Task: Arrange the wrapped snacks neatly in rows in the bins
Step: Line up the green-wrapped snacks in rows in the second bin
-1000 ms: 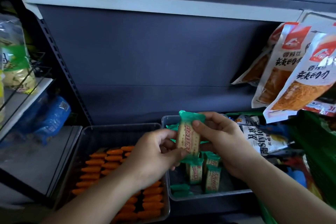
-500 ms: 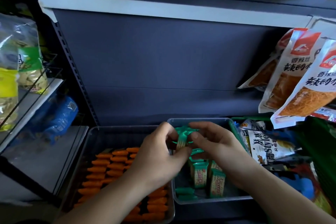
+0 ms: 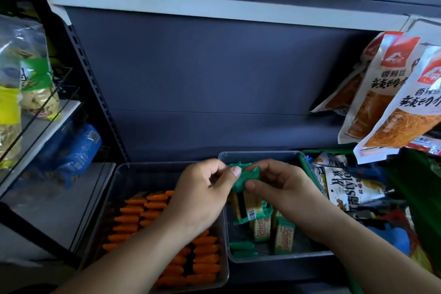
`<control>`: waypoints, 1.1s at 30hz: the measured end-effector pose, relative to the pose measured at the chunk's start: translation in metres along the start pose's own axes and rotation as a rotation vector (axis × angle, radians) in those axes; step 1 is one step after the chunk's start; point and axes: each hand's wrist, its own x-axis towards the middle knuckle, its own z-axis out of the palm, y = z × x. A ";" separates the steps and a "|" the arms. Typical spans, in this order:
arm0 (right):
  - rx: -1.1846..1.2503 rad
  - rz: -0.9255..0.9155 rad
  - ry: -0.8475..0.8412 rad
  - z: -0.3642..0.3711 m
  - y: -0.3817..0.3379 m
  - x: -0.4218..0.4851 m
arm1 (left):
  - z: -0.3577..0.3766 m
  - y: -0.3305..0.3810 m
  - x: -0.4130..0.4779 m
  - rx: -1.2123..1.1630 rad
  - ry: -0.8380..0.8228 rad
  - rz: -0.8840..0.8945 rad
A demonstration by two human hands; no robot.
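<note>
At the far left, clear bags of pale chips (image 3: 35, 93) stand on a glass shelf, cut off by the frame edge, their print too blurred to read. Below them lies a blue packet (image 3: 80, 150), dim behind the glass.

Next comes the left bin (image 3: 155, 163), a clear tub on the lower shelf. Orange wrapped snacks (image 3: 133, 210) lie in it in rows. The left forearm crosses over the middle of these rows and hides part of them.

The left hand (image 3: 202, 194) is curled, with thumb and forefinger pinching the crimped green end of a green-wrapped snack (image 3: 245, 175). This snack is held above the right bin (image 3: 262, 153), between both hands. The right hand (image 3: 279, 188) grips the same green end from the other side, thumb in front and fingers bent behind. The pale bodies hanging under the fingers suggest more than one piece, but the count cannot be told.

More green-wrapped snacks (image 3: 284, 238) stand or lean loosely in the right bin, and the right wrist covers those along its right wall.

Right of the bin lies a white packet printed "Style" (image 3: 346, 186) among a dark jumble of goods that cannot be made out. Above it hang orange-and-white bags (image 3: 386, 107), clipped by the right edge.
</note>
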 end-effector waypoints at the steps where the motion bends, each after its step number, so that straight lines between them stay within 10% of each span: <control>1: 0.014 0.002 0.016 0.000 0.000 0.001 | 0.000 0.000 0.000 -0.016 0.013 -0.009; 7: 0.188 0.054 0.234 -0.005 0.001 0.008 | 0.010 -0.009 -0.005 -0.015 -0.224 -0.111; 24: 0.125 0.132 0.159 -0.001 0.002 -0.003 | 0.017 -0.010 -0.013 0.449 -0.109 0.104; 33: -0.122 0.116 0.067 -0.015 0.016 0.005 | 0.012 -0.027 -0.002 0.021 -0.358 -0.086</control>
